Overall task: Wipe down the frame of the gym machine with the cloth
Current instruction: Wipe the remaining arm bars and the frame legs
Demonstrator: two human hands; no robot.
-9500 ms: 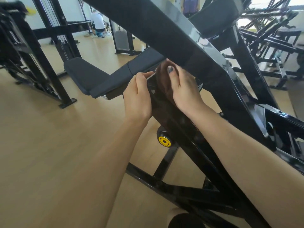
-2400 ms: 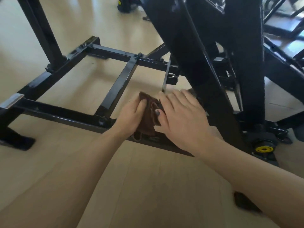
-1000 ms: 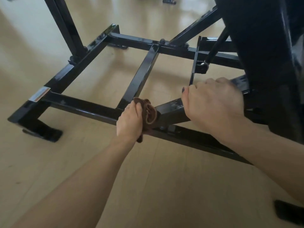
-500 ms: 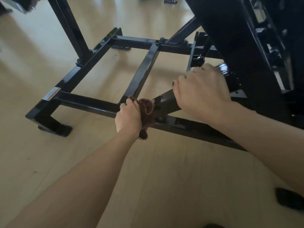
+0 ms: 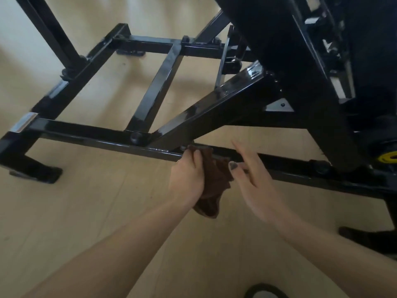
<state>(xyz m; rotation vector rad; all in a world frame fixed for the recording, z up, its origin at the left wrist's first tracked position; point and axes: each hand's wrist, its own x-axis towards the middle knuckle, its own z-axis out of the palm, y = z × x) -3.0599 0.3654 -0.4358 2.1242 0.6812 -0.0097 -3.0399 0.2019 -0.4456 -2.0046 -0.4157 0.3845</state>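
The gym machine's glossy black frame [image 5: 90, 134] lies low over the wooden floor, with a slanted beam [image 5: 214, 104] rising to the right. My left hand [image 5: 187, 177] grips a brown cloth [image 5: 214, 186] against the near base rail, just below where the slanted beam meets it. The cloth's lower part hangs loose under that hand. My right hand [image 5: 251, 175] hovers beside the cloth with fingers spread, its thumb touching the cloth's right edge.
A cross bar [image 5: 159, 87] and a far rail [image 5: 150, 46] form the base rectangle. An upright post [image 5: 51, 33] stands at the left. A yellow-centred roller [image 5: 386, 158] sits at the right edge. Light wooden floor [image 5: 86, 211] lies in front.
My right hand has let go of the slanted beam and dropped beside the cloth. My left hand has slid the cloth right along the near rail, under the beam's foot.
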